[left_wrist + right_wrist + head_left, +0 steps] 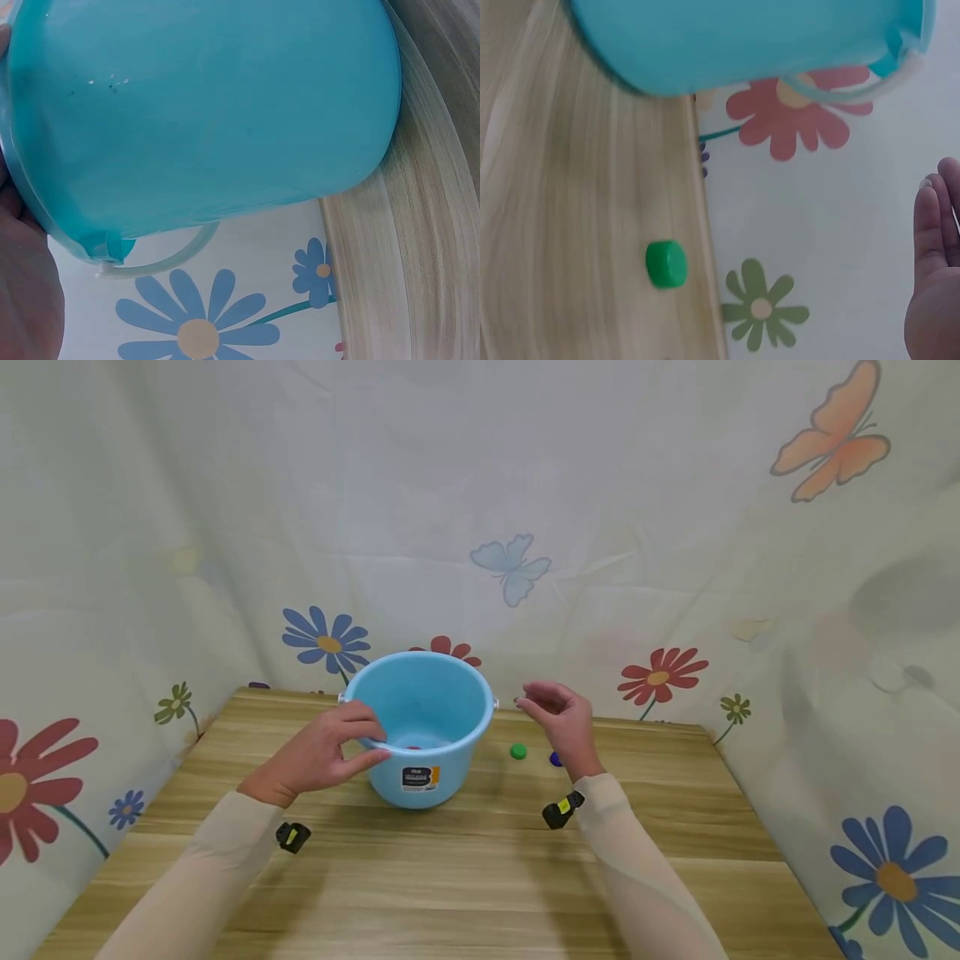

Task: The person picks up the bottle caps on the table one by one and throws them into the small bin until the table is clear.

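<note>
A light blue plastic bucket (pixel 450 760) stands upright on the wooden table, a dark label on its front. My left hand (pixel 333 747) grips the near-left rim, fingers over the inside and thumb on the outer wall. Inside, a bit of a small red thing (pixel 414 747) shows above the near rim. To the right of the bucket, my right hand (pixel 558 718) is raised at about rim height, its fingers (pixel 928 232) fairly straight. A dark speck shows by its thumb tip. Below it, a green bottle cap (pixel 518 751) and a blue cap (pixel 556 759) lie on the table.
The wooden table (pixel 450 893) ends at the back against a pale curtain (pixel 637 568) printed with flowers and butterflies, which also hangs along both sides. The bucket's pale handle (pixel 169 259) hangs down behind it.
</note>
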Demonstrator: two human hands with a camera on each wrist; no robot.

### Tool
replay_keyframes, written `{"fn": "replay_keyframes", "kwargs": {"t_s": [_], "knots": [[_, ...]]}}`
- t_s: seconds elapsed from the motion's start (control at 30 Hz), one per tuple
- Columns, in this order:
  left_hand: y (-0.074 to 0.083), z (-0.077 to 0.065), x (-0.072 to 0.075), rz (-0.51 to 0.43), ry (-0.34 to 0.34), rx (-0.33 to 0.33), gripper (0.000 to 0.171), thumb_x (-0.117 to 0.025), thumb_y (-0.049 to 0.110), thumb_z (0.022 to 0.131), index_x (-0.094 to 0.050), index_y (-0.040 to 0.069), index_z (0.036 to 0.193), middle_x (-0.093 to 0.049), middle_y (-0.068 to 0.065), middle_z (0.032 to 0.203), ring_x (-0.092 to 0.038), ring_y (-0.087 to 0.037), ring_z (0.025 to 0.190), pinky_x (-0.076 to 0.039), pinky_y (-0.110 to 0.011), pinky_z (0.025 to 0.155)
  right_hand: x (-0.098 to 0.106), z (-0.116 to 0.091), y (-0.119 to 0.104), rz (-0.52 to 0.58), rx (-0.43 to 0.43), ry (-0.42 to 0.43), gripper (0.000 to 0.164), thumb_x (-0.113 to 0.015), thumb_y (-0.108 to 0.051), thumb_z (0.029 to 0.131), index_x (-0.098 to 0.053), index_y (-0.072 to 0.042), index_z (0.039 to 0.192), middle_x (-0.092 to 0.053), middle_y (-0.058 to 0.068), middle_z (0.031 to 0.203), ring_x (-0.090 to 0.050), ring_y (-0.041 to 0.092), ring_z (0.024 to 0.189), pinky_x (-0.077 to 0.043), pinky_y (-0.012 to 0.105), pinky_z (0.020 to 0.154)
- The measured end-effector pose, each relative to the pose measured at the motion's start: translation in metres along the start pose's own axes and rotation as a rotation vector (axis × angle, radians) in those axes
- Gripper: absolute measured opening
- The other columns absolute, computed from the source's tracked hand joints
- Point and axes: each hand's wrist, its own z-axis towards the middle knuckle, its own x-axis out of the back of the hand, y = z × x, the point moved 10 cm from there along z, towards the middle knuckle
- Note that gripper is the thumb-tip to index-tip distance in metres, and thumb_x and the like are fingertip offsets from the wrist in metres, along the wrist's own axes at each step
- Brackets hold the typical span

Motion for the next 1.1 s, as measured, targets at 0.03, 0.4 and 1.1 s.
{"fn": "replay_keyframes", "kwargs": {"t_s": [0.03,0.4,1.1], "knots": [[0.000,0.000,0.001,-0.004,0.000,0.002,0.017,-0.087,0.025,0.082,-0.073,0.024,0.092,-0.065,0.011,0.097,-0.059,-0.008,0.095,-0.060,-0.046,0.086,0.003,-0.001,0.003,0.005,-0.006,0.002,0.039,-0.082,-0.028,0.089,-0.072,-0.004,0.118,-0.075,0.006,0.115,-0.071,0.014,0.103,-0.058,0.022,0.088],[0.001,0.002,0.002,-0.003,0.005,-0.009,0.018,-0.087,0.025,0.081,-0.073,0.024,0.092,-0.064,0.011,0.096,-0.058,-0.007,0.093,-0.059,-0.045,0.085,0.029,-0.013,0.030,-0.014,-0.084,0.038,0.042,-0.081,-0.028,0.089,-0.070,0.001,0.119,-0.073,0.017,0.119,-0.071,0.011,0.099,-0.057,0.019,0.086],[0.000,0.002,0.001,-0.004,0.010,-0.018,0.021,-0.089,0.021,0.079,-0.072,0.024,0.092,-0.064,0.010,0.096,-0.058,-0.007,0.093,-0.059,-0.044,0.084,0.060,-0.037,0.085,-0.142,-0.305,0.107,0.046,-0.084,-0.034,0.086,-0.072,-0.006,0.122,-0.070,0.018,0.127,-0.068,0.010,0.104,-0.053,0.013,0.083]]}}
